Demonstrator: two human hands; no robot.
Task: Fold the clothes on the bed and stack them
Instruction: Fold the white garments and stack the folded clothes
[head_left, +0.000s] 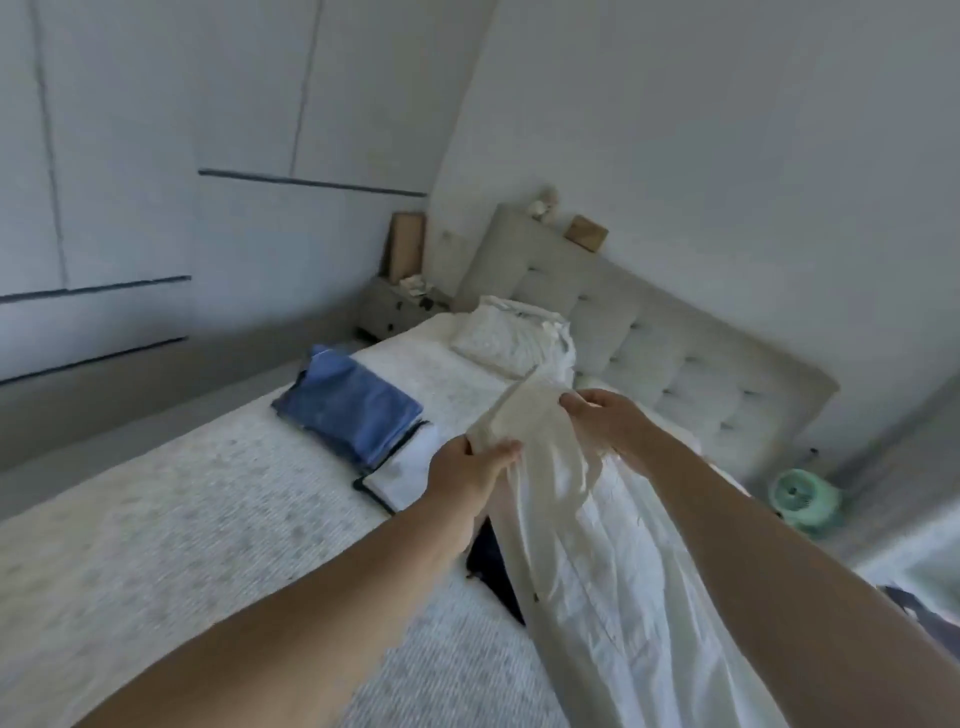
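A bed (208, 519) with a pale, speckled cover fills most of the view, running from the near left corner toward a padded grey headboard (649, 332) against the white wall. A tall white wardrobe (130, 156) stands along the far left side of the room.

Over the right part of the bed hangs a long cream garment (587, 561), held up above the cover so that its length falls toward the person. Its top edge is stretched between both hands. A dark piece of clothing (491, 566) lies on the bed just behind the hanging cloth, mostly hidden by it.

Near the far left edge of the bed sits a folded stack: a blue folded garment (348, 405) on top of a white folded piece with dark trim (400, 475). By the headboard lies a white pillow (493, 338) with rumpled white bedding (556, 338) beside it.

A small grey nightstand (389, 312) stands in the corner left of the headboard, and a green fan (802, 499) sits on the floor to the right of the bed.

The left hand (470, 475) grips the garment's upper edge, thumb and fingers curled and pinched on the cloth. The right hand (605, 415) holds the other end of that edge, fingers closed around the fabric.
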